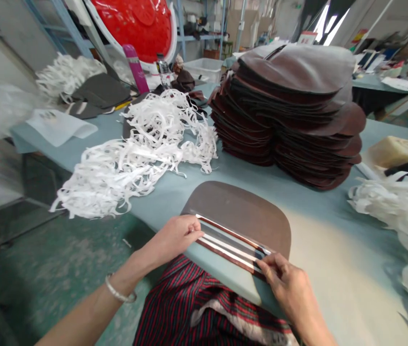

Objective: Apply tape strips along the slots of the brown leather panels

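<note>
The left hand (183,233) is nearly closed, thumb and finger pinching one end of a white strip (230,247). The right hand (286,279) pinches the other end, its fingertips pressed together. The strip lies along the near side of a brown panel (242,207), which is flat near the edge of the worktop (170,194). Beyond the panel are a heap of white ribbons (108,168) and a tall stack of dark pieces (286,115).
</note>
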Motion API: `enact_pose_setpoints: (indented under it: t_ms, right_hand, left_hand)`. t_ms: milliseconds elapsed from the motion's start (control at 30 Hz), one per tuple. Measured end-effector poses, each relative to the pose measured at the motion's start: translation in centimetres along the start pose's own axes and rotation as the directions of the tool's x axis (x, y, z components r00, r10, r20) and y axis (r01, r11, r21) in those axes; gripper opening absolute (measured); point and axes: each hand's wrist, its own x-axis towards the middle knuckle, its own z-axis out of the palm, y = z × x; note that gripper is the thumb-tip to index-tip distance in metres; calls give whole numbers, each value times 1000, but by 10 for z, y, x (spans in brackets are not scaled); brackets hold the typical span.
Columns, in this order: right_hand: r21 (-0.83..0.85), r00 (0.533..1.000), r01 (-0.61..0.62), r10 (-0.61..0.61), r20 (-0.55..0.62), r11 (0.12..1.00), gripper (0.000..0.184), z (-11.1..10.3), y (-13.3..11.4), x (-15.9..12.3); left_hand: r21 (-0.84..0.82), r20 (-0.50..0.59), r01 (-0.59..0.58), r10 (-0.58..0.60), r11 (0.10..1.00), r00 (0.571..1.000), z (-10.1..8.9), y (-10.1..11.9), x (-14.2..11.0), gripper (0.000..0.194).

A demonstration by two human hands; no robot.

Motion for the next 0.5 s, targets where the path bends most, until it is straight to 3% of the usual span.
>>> enact_pose_setpoints:
  t_ms: [167,267,500]
  right_hand:
    - [-43,1000,9,-8,7,999,31,4,1,-1]
    - [-63,999,-53,53,0,997,37,4,4,1]
    - [-31,999,-54,54,2,998,42,1,9,2]
  left_hand:
    - [42,-57,58,-55,997,997,-3,-4,0,19]
    - [65,-88,122,-116,990,989,-5,-6,3,18]
    - [50,-60,150,-147,987,987,-9,-16,8,16]
